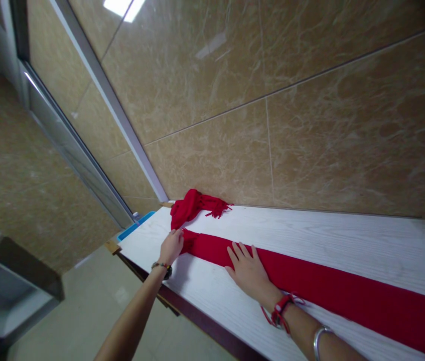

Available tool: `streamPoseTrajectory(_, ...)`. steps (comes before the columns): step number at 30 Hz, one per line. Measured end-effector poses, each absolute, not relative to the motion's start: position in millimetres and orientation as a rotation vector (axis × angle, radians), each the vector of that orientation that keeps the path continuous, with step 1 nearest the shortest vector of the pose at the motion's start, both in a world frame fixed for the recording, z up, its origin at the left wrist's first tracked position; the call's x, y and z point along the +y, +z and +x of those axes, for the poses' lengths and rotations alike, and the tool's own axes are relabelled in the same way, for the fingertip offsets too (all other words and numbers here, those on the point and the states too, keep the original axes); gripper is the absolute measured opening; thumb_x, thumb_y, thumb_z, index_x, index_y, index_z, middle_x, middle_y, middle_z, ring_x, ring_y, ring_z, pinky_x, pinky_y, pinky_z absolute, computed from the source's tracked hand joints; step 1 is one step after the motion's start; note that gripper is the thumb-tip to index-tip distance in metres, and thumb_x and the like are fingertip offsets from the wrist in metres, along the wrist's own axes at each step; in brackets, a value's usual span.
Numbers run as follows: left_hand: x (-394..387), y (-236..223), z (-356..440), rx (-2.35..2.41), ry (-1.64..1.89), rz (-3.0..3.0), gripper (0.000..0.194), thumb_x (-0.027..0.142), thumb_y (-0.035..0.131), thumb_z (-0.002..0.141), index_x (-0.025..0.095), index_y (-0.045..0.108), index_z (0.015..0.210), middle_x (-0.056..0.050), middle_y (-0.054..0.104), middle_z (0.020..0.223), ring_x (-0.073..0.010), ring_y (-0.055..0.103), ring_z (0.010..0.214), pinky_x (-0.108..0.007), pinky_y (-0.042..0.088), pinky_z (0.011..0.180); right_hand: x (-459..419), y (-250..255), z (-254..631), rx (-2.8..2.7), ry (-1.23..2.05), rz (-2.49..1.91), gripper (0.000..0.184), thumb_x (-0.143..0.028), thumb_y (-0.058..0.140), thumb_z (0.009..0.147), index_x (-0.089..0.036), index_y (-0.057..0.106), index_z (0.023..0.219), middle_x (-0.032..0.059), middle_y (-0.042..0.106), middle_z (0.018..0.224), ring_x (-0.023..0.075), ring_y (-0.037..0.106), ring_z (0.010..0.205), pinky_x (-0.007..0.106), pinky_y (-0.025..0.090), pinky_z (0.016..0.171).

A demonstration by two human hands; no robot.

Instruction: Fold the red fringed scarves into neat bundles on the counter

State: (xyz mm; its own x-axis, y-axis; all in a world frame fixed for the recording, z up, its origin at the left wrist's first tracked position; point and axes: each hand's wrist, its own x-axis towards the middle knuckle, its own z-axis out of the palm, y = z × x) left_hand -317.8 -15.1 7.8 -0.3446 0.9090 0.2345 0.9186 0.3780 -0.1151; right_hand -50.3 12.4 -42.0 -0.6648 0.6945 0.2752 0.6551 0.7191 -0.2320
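Note:
A long red scarf (321, 283) lies spread flat along the white tabletop, running out of view at the lower right. At its fringed left end, my left hand (171, 246) has its fingers closed on the edge; the fingertips are partly hidden. My right hand (249, 271) rests palm down on the scarf, fingers spread, holding nothing. Just beyond my left hand, a bunched red fringed cloth (187, 208) lies near the wall; whether it joins the flat scarf cannot be made out.
The white table (291, 225) stands against a tan marble-tiled wall (212, 165). A blue tray (136, 225) is at the table's left end. Floor shows to the left, with a dark-framed box-like object (20, 286) at lower left.

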Motion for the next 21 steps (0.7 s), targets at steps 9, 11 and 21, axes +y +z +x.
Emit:
streamPoseTrajectory(9,9,5,-326,-2.668,0.059,-1.271,0.031,0.027,0.029,0.084,0.018,0.056,0.097,-0.014,0.059,0.095,-0.026,0.057,0.087,-0.039,0.044,0.067,13,-41,-49,-2.589,0.173,-1.051,0.054,-0.04,0.031,0.086,-0.011,0.036,0.131,0.0146,0.033,0.136,0.03,0.024,0.125,0.052,0.009,0.1)
streamPoseTrajectory(11,0,14,-338,-2.701,0.063,-1.156,0.033,0.027,0.027,0.085,0.016,0.055,0.097,-0.017,0.058,0.096,-0.0296,0.056,0.087,-0.042,0.044,0.064,12,-42,-49,-2.578,0.171,-1.051,0.054,-0.04,0.032,0.086,-0.011,0.036,0.131,0.0146,0.033,0.136,0.0299,0.025,0.125,0.052,0.008,0.1)
streamPoseTrajectory(21,-24,-3,-303,-2.481,0.047,-1.592,0.029,0.031,0.03,0.087,0.021,0.055,0.1,-0.007,0.055,0.104,-0.0173,0.053,0.095,-0.029,0.04,0.082,13,-43,-50,-2.579,0.173,-1.049,0.053,-0.039,0.032,0.086,-0.011,0.036,0.13,0.0149,0.033,0.136,0.0305,0.024,0.125,0.053,0.009,0.099)
